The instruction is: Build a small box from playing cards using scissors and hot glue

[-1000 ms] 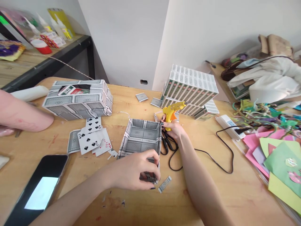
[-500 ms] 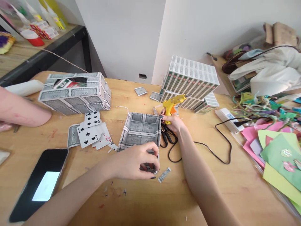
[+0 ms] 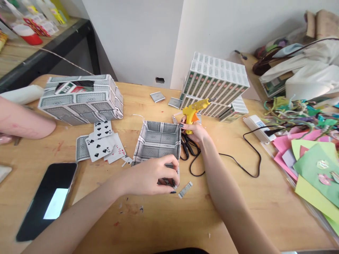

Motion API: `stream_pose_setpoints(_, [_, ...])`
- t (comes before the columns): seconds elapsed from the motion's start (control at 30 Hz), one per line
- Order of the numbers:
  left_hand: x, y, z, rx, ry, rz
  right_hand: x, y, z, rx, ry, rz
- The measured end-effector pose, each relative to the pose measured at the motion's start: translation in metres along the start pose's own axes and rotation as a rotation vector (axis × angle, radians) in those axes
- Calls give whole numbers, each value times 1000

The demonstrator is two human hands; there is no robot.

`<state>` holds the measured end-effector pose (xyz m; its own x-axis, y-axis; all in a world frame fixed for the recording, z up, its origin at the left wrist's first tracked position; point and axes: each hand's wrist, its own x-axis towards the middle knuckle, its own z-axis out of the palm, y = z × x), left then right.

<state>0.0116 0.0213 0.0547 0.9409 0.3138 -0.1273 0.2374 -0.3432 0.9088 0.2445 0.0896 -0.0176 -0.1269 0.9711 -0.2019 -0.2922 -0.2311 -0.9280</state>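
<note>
An open box made of grey-backed playing cards lies in front of me on the wooden table. My left hand grips its near right corner, thumb outside and fingers curled over the wall. In my right hand is a yellow glue gun with an orange trigger, its nozzle pointing right and away from the box. Black-handled scissors lie under and beside that hand. A small cut strip of card rests right of the box's near corner.
Left are loose playing cards, a phone and a larger card-covered box. Another person's arm rests there. Behind stand stacked card packs. Right are a power strip, a black cord and coloured paper.
The view has shifted slightly, so most things sit a little higher in the picture. Both hands keep their hold on the box and the glue gun.
</note>
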Motion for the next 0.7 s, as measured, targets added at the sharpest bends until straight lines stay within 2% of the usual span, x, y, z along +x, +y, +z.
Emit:
stream_pose_setpoints(0.23, [1, 2, 1, -14, 14, -34, -7, -14, 4, -74, 78, -67])
stream_pose_setpoints(0.4, [1, 2, -3, -52, 75, -66, -26, -37, -8, -148, 246, -130])
stream_pose_setpoints(0.5, [-2, 1, -8, -92, 140, -79, -52, -45, -24, -392, 472, -87])
stream_pose_setpoints(0.63, [-4, -3, -15, -106, 198, -110, -94, -36, -51, -923, 724, 97])
stream_pose_setpoints(0.7, [-3, -6, -17, -73, 205, -136, -112, -25, -65, -1017, 762, 146])
